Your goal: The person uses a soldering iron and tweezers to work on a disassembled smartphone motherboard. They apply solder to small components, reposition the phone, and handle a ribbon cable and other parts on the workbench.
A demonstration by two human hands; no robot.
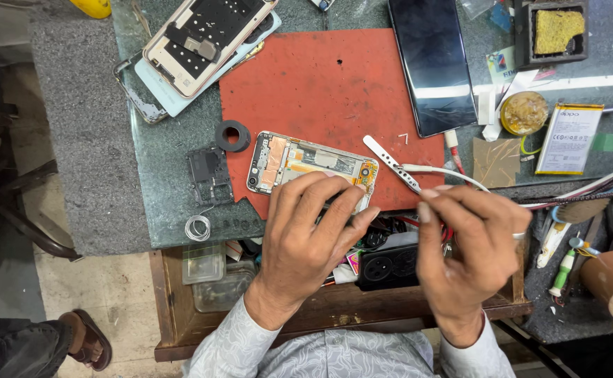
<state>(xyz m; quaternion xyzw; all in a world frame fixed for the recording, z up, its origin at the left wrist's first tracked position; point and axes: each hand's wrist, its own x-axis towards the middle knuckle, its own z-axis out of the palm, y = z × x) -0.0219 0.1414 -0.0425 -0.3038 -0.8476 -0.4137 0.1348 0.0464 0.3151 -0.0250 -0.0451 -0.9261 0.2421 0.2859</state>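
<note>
Opened smartphone [311, 165] lies with its back cover off at the red mat's [334, 84] lower edge on the table [173, 140]. Left hand [306, 238] rests spread fingers on its lower end. Right hand [471, 245] pinches metal tweezers [390, 162] just beside it.

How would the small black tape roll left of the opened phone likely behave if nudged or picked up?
The black tape roll lies flat on its side, so a nudge would probably slide it rather than roll it. It looks small and hollow, likely light. Stood on edge, its round shape might roll across the glass-topped bench.
</note>
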